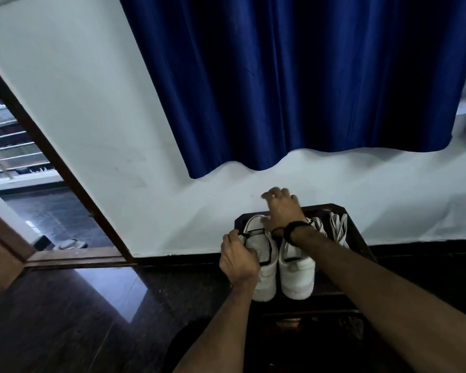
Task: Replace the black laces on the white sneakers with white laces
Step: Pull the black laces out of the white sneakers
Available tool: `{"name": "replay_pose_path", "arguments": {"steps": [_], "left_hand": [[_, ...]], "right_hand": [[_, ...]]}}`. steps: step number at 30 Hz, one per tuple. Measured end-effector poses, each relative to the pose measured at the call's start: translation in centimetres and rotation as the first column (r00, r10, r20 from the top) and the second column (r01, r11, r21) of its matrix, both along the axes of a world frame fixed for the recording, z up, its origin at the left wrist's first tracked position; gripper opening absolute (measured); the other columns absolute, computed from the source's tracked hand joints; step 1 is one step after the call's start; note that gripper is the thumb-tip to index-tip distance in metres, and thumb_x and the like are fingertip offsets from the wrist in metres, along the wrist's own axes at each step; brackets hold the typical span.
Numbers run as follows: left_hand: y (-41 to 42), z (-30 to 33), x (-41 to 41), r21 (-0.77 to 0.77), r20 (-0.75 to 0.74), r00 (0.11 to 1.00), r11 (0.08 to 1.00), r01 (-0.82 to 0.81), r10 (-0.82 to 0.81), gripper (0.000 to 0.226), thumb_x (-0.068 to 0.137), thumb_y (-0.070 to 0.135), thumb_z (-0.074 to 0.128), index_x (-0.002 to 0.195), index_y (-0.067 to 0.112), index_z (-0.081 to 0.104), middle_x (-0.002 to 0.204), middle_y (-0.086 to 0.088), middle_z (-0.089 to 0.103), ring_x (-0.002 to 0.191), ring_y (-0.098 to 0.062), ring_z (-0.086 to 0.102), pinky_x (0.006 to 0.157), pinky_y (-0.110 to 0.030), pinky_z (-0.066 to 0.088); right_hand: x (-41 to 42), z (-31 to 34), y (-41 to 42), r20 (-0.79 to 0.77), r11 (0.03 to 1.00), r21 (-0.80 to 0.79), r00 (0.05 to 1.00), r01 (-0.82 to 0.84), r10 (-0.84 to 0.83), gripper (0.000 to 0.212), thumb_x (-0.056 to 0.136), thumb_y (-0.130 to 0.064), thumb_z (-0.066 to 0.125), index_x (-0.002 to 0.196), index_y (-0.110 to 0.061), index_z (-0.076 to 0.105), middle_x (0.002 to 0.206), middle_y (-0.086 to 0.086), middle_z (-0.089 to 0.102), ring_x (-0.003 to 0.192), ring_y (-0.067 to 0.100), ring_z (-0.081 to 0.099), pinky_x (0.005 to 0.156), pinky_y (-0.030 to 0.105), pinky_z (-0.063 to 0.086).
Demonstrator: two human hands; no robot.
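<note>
Black lace (267, 244) runs toe-to-heel along the left white leather sneaker (261, 262); left hand (238, 261) pinches it at nine o'clock, while right hand (281, 211) hovers at twelve, fingers loose, gripping nothing.

The right hand (281, 210) is smeared with blur, so whether its fingers pinch anything cannot be told. Its wrist covers the collar of the right sneaker (297, 273) and part of the striped bundle just past it. The left hand (238, 258) hides the near side of the left sneaker (261, 254), and where the black lace (267, 247) ends under its fingers is unclear. The white laces (339, 227) beyond the right wrist are too small to count. The stand (361, 238) under both hands is lost in shadow, and both arms run out of frame below.
</note>
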State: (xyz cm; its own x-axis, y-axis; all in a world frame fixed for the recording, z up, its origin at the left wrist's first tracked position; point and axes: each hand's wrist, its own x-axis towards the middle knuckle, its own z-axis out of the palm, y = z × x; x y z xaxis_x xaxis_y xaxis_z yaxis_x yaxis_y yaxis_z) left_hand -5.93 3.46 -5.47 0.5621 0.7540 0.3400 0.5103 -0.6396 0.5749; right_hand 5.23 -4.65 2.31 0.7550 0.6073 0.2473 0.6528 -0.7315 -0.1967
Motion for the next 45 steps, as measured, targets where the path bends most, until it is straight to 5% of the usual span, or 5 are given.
{"name": "replay_pose_path", "arguments": {"steps": [13, 25, 31, 39, 45], "left_hand": [[1.6, 2.0, 3.1, 0.404, -0.603, 0.753, 0.712, 0.574, -0.265, 0.061, 0.072, 0.054, 0.058, 0.121, 0.019, 0.059, 0.124, -0.002, 0.058, 0.115, -0.025, 0.050, 0.096, -0.038, 0.033], [2.1, 5.3, 4.7, -0.683, 0.256, 0.962, 0.722, 0.112, 0.092, 0.019, 0.085, 0.015, 0.055, 0.084, 0.015, 0.074, 0.084, -0.001, 0.071, 0.080, -0.020, 0.062, 0.067, -0.025, 0.046], [3.9, 5.2, 3.8, -0.311, -0.271, 0.918, 0.929, 0.200, -0.289, 0.030, 0.085, 0.047, 0.059, 0.081, 0.022, 0.076, 0.089, 0.002, 0.074, 0.093, -0.021, 0.065, 0.087, -0.034, 0.051], [3.9, 8.7, 3.6, -0.854, 0.334, 0.867, 0.507, 0.113, 0.370, 0.014, 0.088, 0.017, 0.056, 0.080, 0.008, 0.061, 0.082, -0.006, 0.063, 0.078, -0.024, 0.058, 0.060, -0.027, 0.045], [4.2, 5.9, 3.3, 0.179, -0.390, 0.889, 0.927, 0.328, -0.239, 0.051, 0.085, 0.021, 0.054, 0.137, 0.021, 0.052, 0.138, -0.001, 0.052, 0.126, -0.024, 0.046, 0.101, -0.040, 0.035]], "right_hand": [[-2.4, -4.9, -0.7, -0.210, 0.961, 0.048, 0.943, 0.274, -0.258, 0.039, 0.081, -0.043, 0.052, 0.112, -0.019, 0.057, 0.104, 0.008, 0.067, 0.110, 0.027, 0.057, 0.109, 0.046, 0.021], [-3.2, -4.3, -1.0, -0.194, 0.945, 0.071, 0.934, 0.318, -0.300, 0.072, 0.075, -0.024, 0.060, 0.137, -0.007, 0.028, 0.108, 0.012, 0.065, 0.106, 0.030, 0.057, 0.101, 0.044, 0.028], [-3.2, -4.4, -0.9, -0.201, 0.943, 0.086, 0.933, 0.322, -0.300, 0.067, 0.075, -0.024, 0.060, 0.134, -0.009, 0.031, 0.104, 0.011, 0.066, 0.101, 0.029, 0.059, 0.098, 0.044, 0.028], [-3.3, -4.4, -0.8, -0.176, 0.940, 0.086, 0.933, 0.331, -0.312, 0.071, 0.075, -0.020, 0.059, 0.138, -0.009, 0.029, 0.104, 0.008, 0.065, 0.100, 0.027, 0.059, 0.100, 0.043, 0.029], [-3.4, -4.3, -0.7, -0.143, 0.939, 0.090, 0.937, 0.332, -0.318, 0.064, 0.076, -0.019, 0.057, 0.134, -0.011, 0.032, 0.099, 0.005, 0.066, 0.095, 0.026, 0.060, 0.095, 0.040, 0.031]]}}
